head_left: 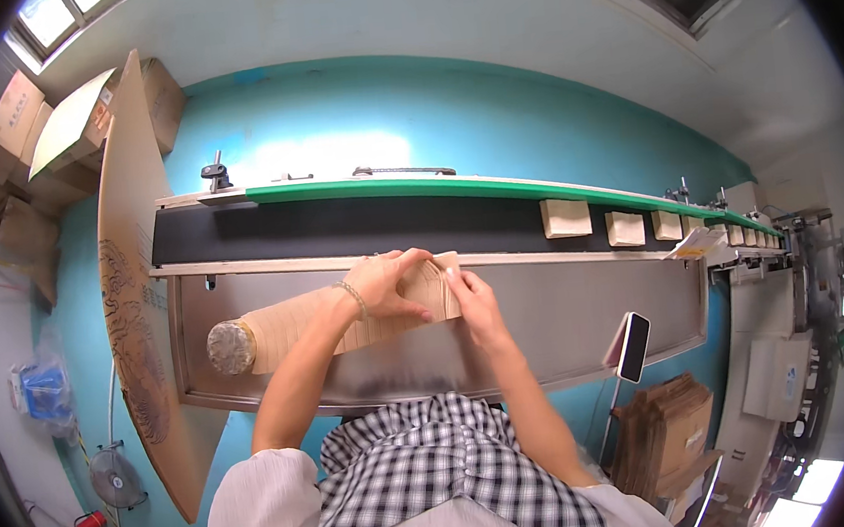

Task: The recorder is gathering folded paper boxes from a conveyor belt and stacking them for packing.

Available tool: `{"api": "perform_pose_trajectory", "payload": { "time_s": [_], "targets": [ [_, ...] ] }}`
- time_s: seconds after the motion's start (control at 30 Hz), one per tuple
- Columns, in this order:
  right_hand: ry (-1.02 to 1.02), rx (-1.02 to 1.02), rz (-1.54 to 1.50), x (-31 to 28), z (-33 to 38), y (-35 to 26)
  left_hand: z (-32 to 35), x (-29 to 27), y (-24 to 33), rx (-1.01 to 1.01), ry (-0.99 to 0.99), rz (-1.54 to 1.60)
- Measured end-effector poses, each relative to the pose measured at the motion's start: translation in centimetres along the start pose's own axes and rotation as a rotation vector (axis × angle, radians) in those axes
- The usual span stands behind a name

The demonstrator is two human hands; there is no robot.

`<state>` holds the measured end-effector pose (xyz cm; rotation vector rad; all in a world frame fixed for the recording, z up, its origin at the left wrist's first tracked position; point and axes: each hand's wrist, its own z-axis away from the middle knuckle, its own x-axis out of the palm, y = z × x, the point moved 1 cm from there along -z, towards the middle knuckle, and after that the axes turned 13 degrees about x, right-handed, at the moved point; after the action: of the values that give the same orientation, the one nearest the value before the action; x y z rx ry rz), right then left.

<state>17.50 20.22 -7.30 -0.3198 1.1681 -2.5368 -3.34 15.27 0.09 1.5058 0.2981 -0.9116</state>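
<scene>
We look down on a steel counter [587, 314] with a raised rim. On it there lies a long row of thin beige pieces [383, 329], standing one close against another. The row begins not far from the left edge of the counter, where a rounded grey block [232, 347] touches its end, and it goes slightly slanting to the middle, coming nearer to the far edge.

At this right end we find both hands. The left hand [392, 284], with a bracelet [350, 298] on the wrist, lies over the row: the thumb is on the near side, the fingers are on the far side, and the beige pieces show in the gap between. If it presses on them, we cannot tell. The right hand [478, 304] comes from the other side and is closed on the end piece [451, 303], with the thumb at its upper part. So the end piece is directly between the two hands.

Along the far edge of the counter runs a black belt [388, 224] with a green rail [496, 189], and beige packets [567, 218] stand on its right part. Near the right near corner we notice a phone [634, 347] on a stand.
</scene>
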Motion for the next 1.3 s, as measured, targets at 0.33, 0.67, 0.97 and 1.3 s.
{"api": "perform_pose_trajectory", "payload": {
  "time_s": [0.33, 0.67, 0.97, 1.3],
  "targets": [
    [0.038, 0.113, -0.431, -3.7, -3.3, -4.6, 0.2, 0.6, -0.7, 0.014, 0.054, 0.025],
    [-0.087, 0.113, -0.116, 2.0, -0.2, -0.1, 1.2, 0.2, -1.7, 0.028, 0.105, 0.03],
    [-0.019, 0.012, -0.32, -1.7, -3.0, -4.6, 1.2, 0.2, -1.3, -0.004, 0.103, 0.046],
    [-0.125, 0.087, -0.067, 3.3, 0.1, 0.3, 2.5, -0.3, -1.4, 0.051, 0.208, 0.004]
  ]
}}
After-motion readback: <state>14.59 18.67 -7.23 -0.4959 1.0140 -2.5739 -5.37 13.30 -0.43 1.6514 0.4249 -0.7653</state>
